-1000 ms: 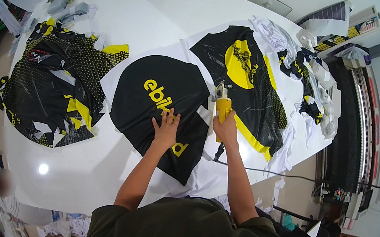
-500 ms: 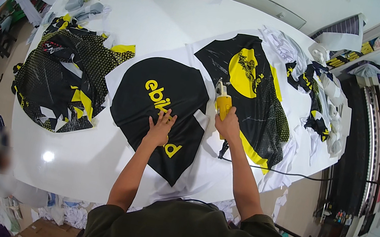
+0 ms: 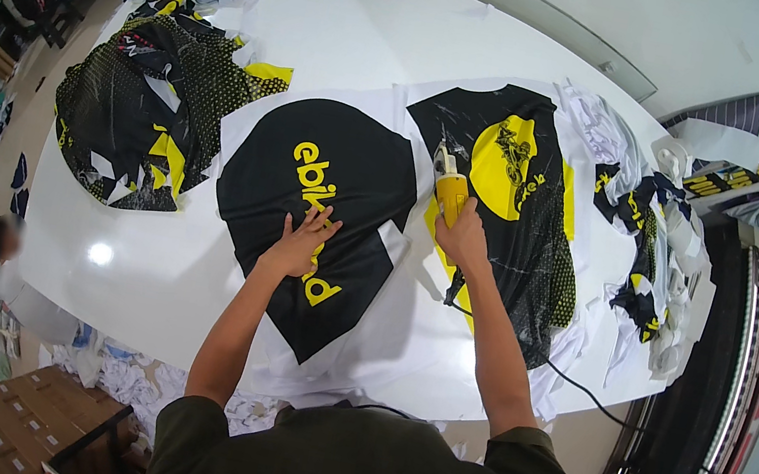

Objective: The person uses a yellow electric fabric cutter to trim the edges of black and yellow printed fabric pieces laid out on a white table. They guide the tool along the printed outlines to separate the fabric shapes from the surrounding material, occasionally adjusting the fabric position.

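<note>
Left hand (image 3: 302,242) flat, fingers spread, pressing black panel (image 3: 320,201) with yellow lettering, frame centre. Right hand (image 3: 462,241) fisted round yellow cutter (image 3: 449,192), just right of centre, blade end at panel's right edge. Cutter's cord (image 3: 576,389) trails toward lower right. Second black-yellow panel (image 3: 518,201) right of cutter. Both panels printed on white sheet (image 3: 403,333) over white desk (image 3: 334,36). Cut pieces pile (image 3: 136,118) at upper left; scraps (image 3: 651,224) along right edge.
</note>
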`<state>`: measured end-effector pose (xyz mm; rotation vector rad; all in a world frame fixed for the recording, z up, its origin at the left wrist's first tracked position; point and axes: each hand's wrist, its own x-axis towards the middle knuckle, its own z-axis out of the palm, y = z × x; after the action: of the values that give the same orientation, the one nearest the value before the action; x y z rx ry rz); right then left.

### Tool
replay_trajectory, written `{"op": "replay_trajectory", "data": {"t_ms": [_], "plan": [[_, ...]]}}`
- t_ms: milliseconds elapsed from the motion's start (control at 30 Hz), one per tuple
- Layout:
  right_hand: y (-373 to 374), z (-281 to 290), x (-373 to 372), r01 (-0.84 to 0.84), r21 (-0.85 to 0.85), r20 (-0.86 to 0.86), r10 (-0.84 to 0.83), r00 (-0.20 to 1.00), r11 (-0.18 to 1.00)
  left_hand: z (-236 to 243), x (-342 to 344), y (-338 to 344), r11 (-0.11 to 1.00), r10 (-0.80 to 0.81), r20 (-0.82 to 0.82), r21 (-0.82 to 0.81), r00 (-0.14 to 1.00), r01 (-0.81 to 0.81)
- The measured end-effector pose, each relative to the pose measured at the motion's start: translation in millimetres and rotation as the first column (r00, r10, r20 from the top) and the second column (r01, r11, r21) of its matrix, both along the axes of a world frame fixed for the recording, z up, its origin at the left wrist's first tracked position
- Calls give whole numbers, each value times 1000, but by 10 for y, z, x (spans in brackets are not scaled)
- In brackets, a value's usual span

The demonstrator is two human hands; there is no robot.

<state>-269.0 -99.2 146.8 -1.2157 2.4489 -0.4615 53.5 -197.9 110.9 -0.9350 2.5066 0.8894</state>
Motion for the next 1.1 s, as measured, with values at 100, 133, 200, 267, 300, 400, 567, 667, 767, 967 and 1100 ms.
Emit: {"op": "replay_trajectory", "data": {"t_ms": [100, 133, 200, 267, 300, 400, 567, 667, 767, 967, 1100], "plan": [[-90, -17, -126, -46, 16, -2, 46, 999, 999, 10, -8, 2, 1000, 12, -2, 21, 1000, -12], [-125, -18, -171, -59, 23, 2, 59, 998, 998, 10, -11, 0, 1000, 17, -1, 26, 1000, -17], [-183, -23, -235, -89, 23, 2, 89, 996, 996, 11, -13, -2, 999, 23, -7, 23, 1000, -22], [-239, -11, -288, -114, 21, -23, 114, 993, 993, 14, -15, -7, 999, 23, -4, 25, 1000, -23], [-269, 4, -316, -134, 16, -2, 134, 991, 991, 17, -16, -8, 999, 22, -1, 29, 1000, -22], [-357, 68, -391, -169, 30, 18, 169, 986, 985, 38, -19, -5, 998, 31, 2, 47, 1000, -31], [-508, 124, -499, -207, 59, 24, 206, 978, 976, 96, -47, 13, 997, 47, 5, 61, 999, -47], [-608, 94, -573, -245, 42, 14, 245, 970, 969, 137, -66, 22, 995, 61, 13, 81, 998, -61], [-721, 41, -635, -271, 11, 6, 271, 962, 962, 168, -75, 21, 994, 67, 16, 88, 998, -68], [-963, -2, -725, -317, -11, -12, 317, 948, 948, 162, -70, 22, 994, 80, -4, 80, 997, -79], [-1100, -4, -760, -347, -36, -19, 347, 938, 937, 147, -72, 36, 993, 96, -23, 74, 995, -94]]}}
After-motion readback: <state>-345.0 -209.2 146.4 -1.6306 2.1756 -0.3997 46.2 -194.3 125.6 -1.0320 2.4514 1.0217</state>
